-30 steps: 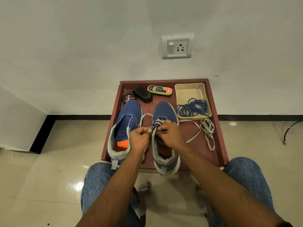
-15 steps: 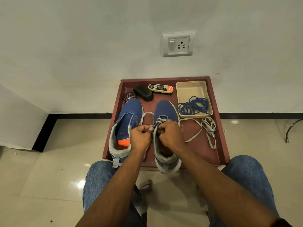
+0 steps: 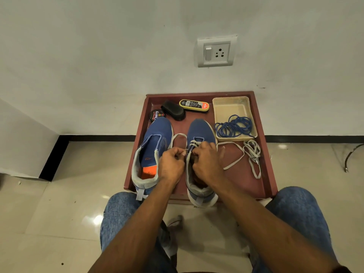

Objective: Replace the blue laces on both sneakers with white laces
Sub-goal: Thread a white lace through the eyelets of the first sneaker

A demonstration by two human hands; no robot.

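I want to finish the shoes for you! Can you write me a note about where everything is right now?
Left hand and right hand each pinch the white lace on the right sneaker.
Done: blue laces are out, lying in the beige tray. The right sneaker is laced a few rows near the toe.
Left: finish it, then lace the left sneaker, which has none, with the spare white lace beside it.

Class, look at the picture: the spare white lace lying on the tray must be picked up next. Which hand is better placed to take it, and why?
The right hand. The spare white lace lies on its side of the tray, while the left hand would have to cross the right sneaker.
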